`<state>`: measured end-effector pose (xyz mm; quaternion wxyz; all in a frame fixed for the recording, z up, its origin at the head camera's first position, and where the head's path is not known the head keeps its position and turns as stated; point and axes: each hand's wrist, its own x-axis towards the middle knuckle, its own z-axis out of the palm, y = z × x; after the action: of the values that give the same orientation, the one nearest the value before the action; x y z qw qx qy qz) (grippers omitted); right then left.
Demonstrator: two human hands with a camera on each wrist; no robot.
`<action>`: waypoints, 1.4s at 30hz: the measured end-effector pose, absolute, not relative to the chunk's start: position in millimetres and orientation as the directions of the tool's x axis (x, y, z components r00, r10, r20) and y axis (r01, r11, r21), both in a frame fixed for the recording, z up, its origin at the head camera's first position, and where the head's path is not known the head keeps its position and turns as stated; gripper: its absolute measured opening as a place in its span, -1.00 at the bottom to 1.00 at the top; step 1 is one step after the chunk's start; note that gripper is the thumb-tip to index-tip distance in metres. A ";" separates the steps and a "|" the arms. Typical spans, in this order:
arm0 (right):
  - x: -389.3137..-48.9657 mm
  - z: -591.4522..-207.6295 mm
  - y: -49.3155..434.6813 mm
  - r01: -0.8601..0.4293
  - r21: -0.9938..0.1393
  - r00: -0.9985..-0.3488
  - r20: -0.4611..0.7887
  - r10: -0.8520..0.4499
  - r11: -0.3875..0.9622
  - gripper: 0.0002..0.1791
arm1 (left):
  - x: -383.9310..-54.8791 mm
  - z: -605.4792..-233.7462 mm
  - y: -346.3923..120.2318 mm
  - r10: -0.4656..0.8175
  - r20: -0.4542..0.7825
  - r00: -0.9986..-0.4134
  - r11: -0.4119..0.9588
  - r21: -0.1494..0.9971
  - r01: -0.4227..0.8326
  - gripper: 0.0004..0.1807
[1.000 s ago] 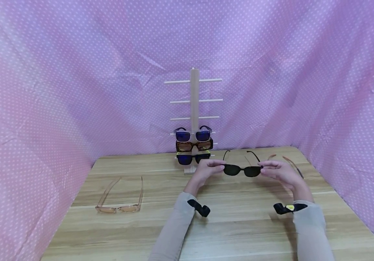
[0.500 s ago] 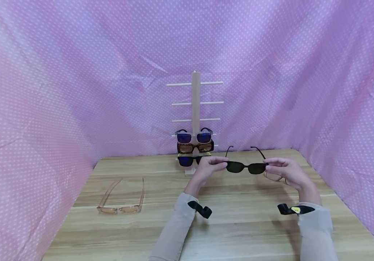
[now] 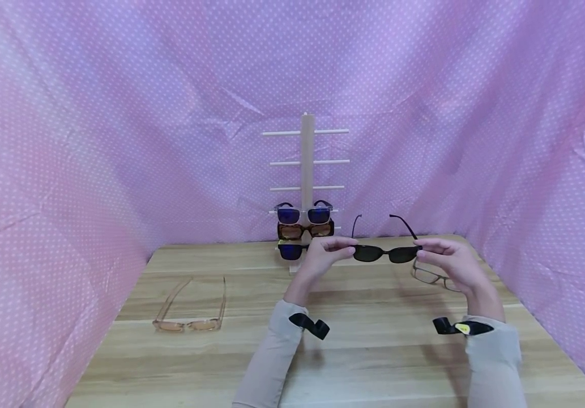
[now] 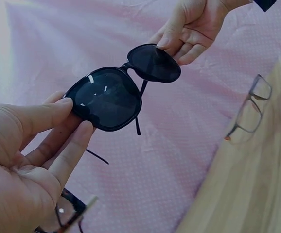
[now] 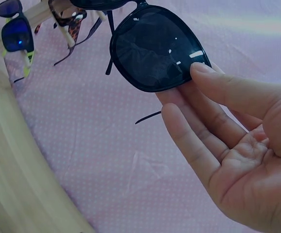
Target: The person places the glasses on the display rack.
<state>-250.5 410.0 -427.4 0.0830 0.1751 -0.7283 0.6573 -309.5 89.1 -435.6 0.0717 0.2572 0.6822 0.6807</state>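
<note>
A pair of black sunglasses (image 3: 385, 254) hangs in the air above the table, lenses toward me and both temples unfolded to the back. My left hand (image 3: 324, 258) pinches one outer edge of the frame between thumb and fingers. At the opposite outer edge, my right hand (image 3: 447, 263) grips it the same way. In the left wrist view the dark lens (image 4: 106, 99) lies against the left thumb tip; in the right wrist view the other lens (image 5: 157, 51) meets the right thumb. Just left of the sunglasses stands a wooden display rack (image 3: 307, 153), its lower part partly hidden by my left hand.
Three pairs sit low on the rack: clear-framed blue-lensed sunglasses (image 3: 302, 215), tortoiseshell ones (image 3: 304, 230), and dark ones (image 3: 290, 251) partly covered. Peach-coloured glasses (image 3: 187, 325) lie at the table's left. Thin-framed eyeglasses (image 3: 427, 276) lie behind my right hand. A pink dotted cloth (image 3: 170, 141) surrounds the table.
Both hands have raised the black sunglasses and shifted them slightly right, then up again. The thin-framed eyeglasses behind the right hand show more lens now. The head view has tilted a little.
</note>
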 end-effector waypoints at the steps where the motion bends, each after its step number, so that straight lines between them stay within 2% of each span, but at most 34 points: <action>1: -249.9 -426.0 409.0 -0.374 -0.924 -0.921 0.361 -0.146 0.073 -0.63 | -308.6 -433.6 87.6 0.452 0.258 -0.854 -0.065 0.964 0.257 -0.70; 11: -236.3 -404.9 394.7 -0.344 -0.939 -0.936 0.339 -0.096 0.033 -0.63 | -301.2 -415.6 76.4 0.441 0.319 -0.839 -0.142 0.948 0.286 -0.71; 21: -236.9 -385.2 371.0 -0.372 -0.927 -0.919 0.375 -0.127 -0.045 -0.61 | -293.9 -394.0 51.8 0.428 0.380 -0.820 -0.145 0.925 0.352 -0.73; 27: -236.9 -370.7 358.2 -0.412 -0.905 -0.891 0.425 -0.160 -0.106 -0.58 | -286.1 -377.8 37.5 0.437 0.439 -0.785 -0.149 0.896 0.419 -0.74; 38: -243.4 -345.2 332.5 -0.452 -0.885 -0.858 0.466 -0.215 -0.114 -0.60 | -276.9 -355.9 7.3 0.420 0.472 -0.775 -0.187 0.881 0.436 -0.75; 42: -245.9 -337.6 322.6 -0.439 -0.897 -0.870 0.439 -0.224 -0.053 -0.63 | -275.6 -350.4 -6.1 0.432 0.469 -0.770 -0.203 0.883 0.423 -0.74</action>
<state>-245.9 322.6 -337.6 0.0787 0.2422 -0.6837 0.6839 -275.6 -6.1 -350.4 0.0034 0.3388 0.6311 0.6978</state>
